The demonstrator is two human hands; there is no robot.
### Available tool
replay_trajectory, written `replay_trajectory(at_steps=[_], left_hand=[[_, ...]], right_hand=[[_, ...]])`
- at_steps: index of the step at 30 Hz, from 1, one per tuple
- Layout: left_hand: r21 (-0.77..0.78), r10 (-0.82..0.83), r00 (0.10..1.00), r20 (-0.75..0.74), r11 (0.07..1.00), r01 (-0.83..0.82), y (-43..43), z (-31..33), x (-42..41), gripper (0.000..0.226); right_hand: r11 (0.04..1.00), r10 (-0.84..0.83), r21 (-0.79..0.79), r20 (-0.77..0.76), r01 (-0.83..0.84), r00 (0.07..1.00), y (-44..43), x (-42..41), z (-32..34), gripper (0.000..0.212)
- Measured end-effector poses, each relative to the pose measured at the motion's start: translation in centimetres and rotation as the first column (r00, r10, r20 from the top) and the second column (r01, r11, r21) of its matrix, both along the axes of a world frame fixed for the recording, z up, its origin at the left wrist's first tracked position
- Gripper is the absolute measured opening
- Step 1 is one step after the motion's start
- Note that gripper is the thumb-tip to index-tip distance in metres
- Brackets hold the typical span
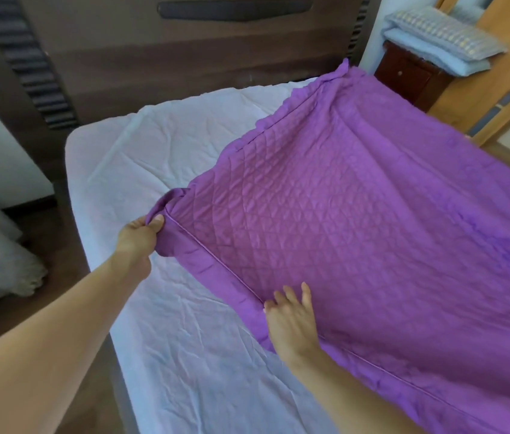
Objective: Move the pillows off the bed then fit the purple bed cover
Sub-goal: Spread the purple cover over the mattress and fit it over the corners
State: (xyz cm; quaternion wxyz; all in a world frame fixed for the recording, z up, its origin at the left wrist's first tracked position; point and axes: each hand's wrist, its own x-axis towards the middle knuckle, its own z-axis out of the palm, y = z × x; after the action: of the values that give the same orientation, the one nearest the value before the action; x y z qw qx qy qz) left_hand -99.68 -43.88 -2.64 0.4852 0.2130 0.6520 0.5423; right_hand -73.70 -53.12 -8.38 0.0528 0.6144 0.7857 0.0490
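Head: purple cover (372,214) diagonal across bed (141,145)

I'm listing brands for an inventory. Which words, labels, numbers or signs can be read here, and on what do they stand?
None: no readable text shows anywhere. The quilted purple bed cover bears only diamond stitching, the white bed sheet is plain, the dark brown wooden headboard carries no lettering, and the stacked pale pillows on the dark red wooden nightstand show only a woven check.
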Motion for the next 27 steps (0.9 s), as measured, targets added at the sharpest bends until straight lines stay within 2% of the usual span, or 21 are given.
replay_trajectory(at_steps=[3, 6, 7, 10, 13, 17, 19, 22, 27], left_hand=[[0.012, -0.007, 1.000, 0.002, 1.000, 0.007, 0.2, 0.2, 0.0, 0.022], [0.014, 0.007, 1.000, -0.010, 1.000, -0.007, 0.8, 0.3, -0.6, 0.026], [0.018, 0.012, 1.000, -0.020, 1.000, -0.012, 1.1, 0.2, -0.9, 0.026], [0.011, 0.020, 0.999, -0.039, 1.000, -0.020, 2.1, -0.1, -3.1, 0.026], [-0.012, 0.071, 0.996, -0.054, 0.997, -0.071, 3.3, 0.0, -6.4, 0.026], [-0.044, 0.143, 0.987, -0.068, 0.988, -0.146, 6.0, 1.9, -13.0, 0.012], [-0.031, 0.143, 0.988, -0.056, 0.989, -0.145, 7.5, 3.1, -15.9, 0.015], [-0.030, 0.111, 0.994, -0.014, 0.993, -0.111, 9.3, 4.4, -19.0, 0.016], [0.007, 0.049, 0.999, 0.011, 0.999, -0.049, 11.0, 5.1, -20.8, 0.025]], right_hand=[[1.000, -0.029, 0.007, -0.046, 0.030, 0.999, -0.7, -2.0, 0.5, 0.031], [0.991, -0.116, -0.064, 0.003, 0.116, 0.993, -0.5, -2.8, 0.2, 0.061], [0.987, -0.141, -0.074, 0.041, 0.143, 0.989, -0.3, -2.7, 0.0, 0.062], [0.985, -0.168, -0.032, 0.098, 0.172, 0.981, 0.6, -3.0, 0.6, 0.037], [0.996, -0.075, -0.041, 0.057, 0.078, 0.996, 1.2, -6.4, 1.9, 0.038], [0.994, 0.112, 0.017, 0.017, -0.112, 0.994, 2.4, -14.9, 3.0, 0.027], [0.989, 0.143, 0.039, -0.016, -0.143, 0.990, 3.4, -19.3, 3.3, 0.025], [0.993, 0.117, 0.025, -0.075, -0.115, 0.990, 5.0, -24.9, 3.9, 0.031], [0.998, 0.009, -0.063, -0.093, -0.015, 0.996, 6.5, -28.1, 2.3, 0.034]])
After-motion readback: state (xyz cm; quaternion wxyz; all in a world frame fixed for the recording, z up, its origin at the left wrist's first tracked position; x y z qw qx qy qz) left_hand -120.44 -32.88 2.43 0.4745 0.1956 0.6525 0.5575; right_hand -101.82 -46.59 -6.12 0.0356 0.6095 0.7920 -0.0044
